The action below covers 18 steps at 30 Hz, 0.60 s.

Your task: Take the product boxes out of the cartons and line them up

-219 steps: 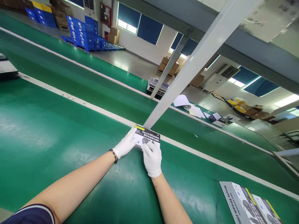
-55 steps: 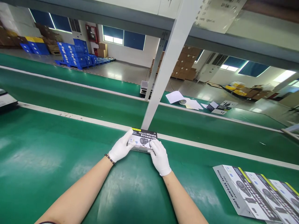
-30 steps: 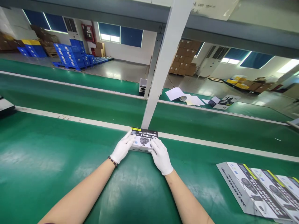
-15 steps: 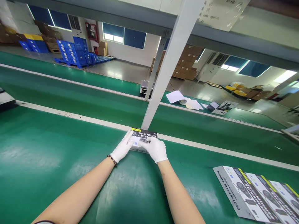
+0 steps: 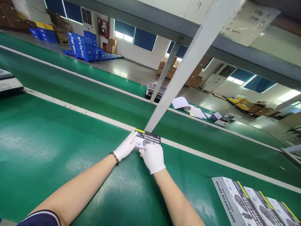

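A small black and white product box [image 5: 150,138] printed "Minute Stream 1000" lies on the green bench top [image 5: 47,144], against the foot of a slanted grey post [image 5: 185,67]. My left hand [image 5: 125,147], in a white glove, rests along the box's left end with fingers stretched out. My right hand [image 5: 152,155], also gloved, covers the box's near edge with fingers curled over it. A bead bracelet sits on my left wrist.
Flat printed cartons [image 5: 249,204] of the same product lie fanned at the near right. Beyond a white strip runs a second green belt [image 5: 98,97] with loose papers [image 5: 188,106]. A dark tray [image 5: 9,84] sits at the far left. Blue crates [image 5: 82,47] stand on the floor.
My right hand has slid from the box's right end to its near edge, covering more of the front. The left hand and the box stay put; the view has tilted.
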Each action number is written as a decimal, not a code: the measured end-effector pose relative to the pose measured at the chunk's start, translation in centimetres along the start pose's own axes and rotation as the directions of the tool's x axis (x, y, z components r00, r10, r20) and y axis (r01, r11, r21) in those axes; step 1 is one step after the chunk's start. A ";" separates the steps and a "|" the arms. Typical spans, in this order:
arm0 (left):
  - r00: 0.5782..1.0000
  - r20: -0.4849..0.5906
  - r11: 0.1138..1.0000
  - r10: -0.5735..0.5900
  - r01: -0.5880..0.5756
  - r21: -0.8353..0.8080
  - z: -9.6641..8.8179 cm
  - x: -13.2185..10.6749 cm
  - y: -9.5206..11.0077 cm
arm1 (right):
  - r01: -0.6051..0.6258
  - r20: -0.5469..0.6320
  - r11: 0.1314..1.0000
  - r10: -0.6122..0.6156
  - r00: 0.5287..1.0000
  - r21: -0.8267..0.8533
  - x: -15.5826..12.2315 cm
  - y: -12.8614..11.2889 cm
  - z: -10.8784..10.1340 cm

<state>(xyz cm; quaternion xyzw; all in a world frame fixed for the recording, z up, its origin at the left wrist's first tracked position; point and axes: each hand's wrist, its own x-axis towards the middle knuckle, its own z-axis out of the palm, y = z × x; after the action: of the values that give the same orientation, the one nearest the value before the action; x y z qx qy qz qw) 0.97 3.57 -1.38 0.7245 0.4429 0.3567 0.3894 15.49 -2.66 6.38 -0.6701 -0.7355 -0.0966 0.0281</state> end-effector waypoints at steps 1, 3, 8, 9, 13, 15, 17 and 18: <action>1.000 0.004 1.000 0.005 -0.005 0.005 -0.1 0.0 0.0 | -0.051 0.013 0.998 0.051 0.999 -0.024 0.1 -0.5 -0.2; 1.000 0.005 1.000 0.008 -0.008 0.011 -0.2 0.1 0.0 | -0.095 0.036 0.994 0.097 0.995 -0.058 0.3 -1.5 -0.5; 1.000 0.012 1.000 0.005 -0.005 0.015 -0.2 0.1 -0.1 | -0.064 0.042 0.997 0.065 0.997 -0.034 0.4 -2.1 -0.5; 1.000 0.010 1.000 0.003 -0.004 0.014 -0.2 0.1 0.0 | -0.053 0.029 0.998 0.054 0.998 -0.016 0.4 -1.5 -0.5; 1.000 0.007 1.000 0.003 -0.003 -0.011 -0.2 -0.1 0.4 | -0.122 -0.223 0.988 0.139 0.965 0.090 0.7 3.9 -1.1; 1.000 0.008 0.999 0.011 -0.011 -0.030 -0.4 -0.1 0.7 | -0.241 -0.441 0.962 0.274 0.855 0.130 0.6 7.2 -1.5; 1.000 0.001 0.999 0.019 -0.019 -0.049 -0.5 -0.2 0.9 | -0.228 -0.590 0.965 0.258 0.765 0.127 -0.2 9.0 -1.5; 1.000 0.001 0.998 0.030 -0.030 -0.063 -0.5 -0.2 1.0 | -0.123 -0.605 0.988 0.154 0.781 0.093 -0.8 9.2 -1.2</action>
<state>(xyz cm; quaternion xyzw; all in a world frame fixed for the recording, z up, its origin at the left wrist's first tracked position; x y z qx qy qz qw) 0.82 3.25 -0.29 0.7189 0.4202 0.3754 0.4071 24.54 -2.90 8.37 -0.6543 -0.6381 -0.2872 0.2869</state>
